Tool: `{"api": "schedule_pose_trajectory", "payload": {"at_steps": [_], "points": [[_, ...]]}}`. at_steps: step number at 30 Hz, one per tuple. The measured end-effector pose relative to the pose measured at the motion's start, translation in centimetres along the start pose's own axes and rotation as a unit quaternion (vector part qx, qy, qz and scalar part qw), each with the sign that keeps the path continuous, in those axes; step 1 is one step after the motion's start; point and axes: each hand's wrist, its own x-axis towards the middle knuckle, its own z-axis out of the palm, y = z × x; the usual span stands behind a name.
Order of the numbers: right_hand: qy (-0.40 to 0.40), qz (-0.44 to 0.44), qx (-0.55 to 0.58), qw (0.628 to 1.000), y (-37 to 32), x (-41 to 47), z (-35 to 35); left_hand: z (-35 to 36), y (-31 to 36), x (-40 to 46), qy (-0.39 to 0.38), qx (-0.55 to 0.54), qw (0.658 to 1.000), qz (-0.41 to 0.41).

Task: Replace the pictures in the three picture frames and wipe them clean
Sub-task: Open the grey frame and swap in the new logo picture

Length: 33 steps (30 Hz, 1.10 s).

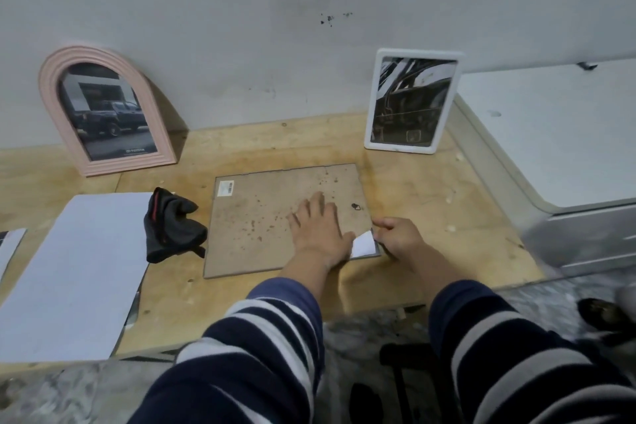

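Observation:
A picture frame (261,217) lies face down on the wooden board, its stained brown backing up. My left hand (318,229) presses flat on the backing with fingers spread. My right hand (399,237) pinches the frame's near right corner, where the backing is lifted and a white sheet (363,243) shows underneath. A pink arched frame (103,107) with a truck picture leans on the wall at the back left. A white rectangular frame (411,100) with a dark picture leans at the back right. A black cloth (172,225) with a red stripe lies left of the flat frame.
A large white sheet (79,272) lies face down at the left over a glass pane, with another sheet's edge (10,244) at the far left. A white cabinet (557,138) stands at the right. The board's front edge (378,303) drops to a marbled floor.

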Motion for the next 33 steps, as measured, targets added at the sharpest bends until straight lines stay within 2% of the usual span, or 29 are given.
{"api": "schedule_pose_trajectory", "payload": {"at_steps": [7,11,21,28,33], "points": [[-0.023,-0.032,-0.014,0.999,1.0,1.6,-0.7,0.8,1.9,1.7,-0.069,0.12,0.99,-0.025],[-0.038,-0.033,-0.03,0.998,1.4,2.5,-1.0,0.5,2.7,2.1,-0.096,0.18,0.979,-0.01],[-0.059,0.007,-0.026,0.998,1.3,3.7,-1.4,1.3,2.8,2.2,-0.072,0.303,0.948,0.069],[-0.063,0.007,-0.021,0.998,1.5,3.7,-1.5,1.1,3.0,1.9,-0.05,0.31,0.943,0.11],[-0.066,-0.002,-0.014,0.998,2.0,4.2,-1.4,0.3,3.2,1.9,-0.063,0.293,0.947,0.118]]}}
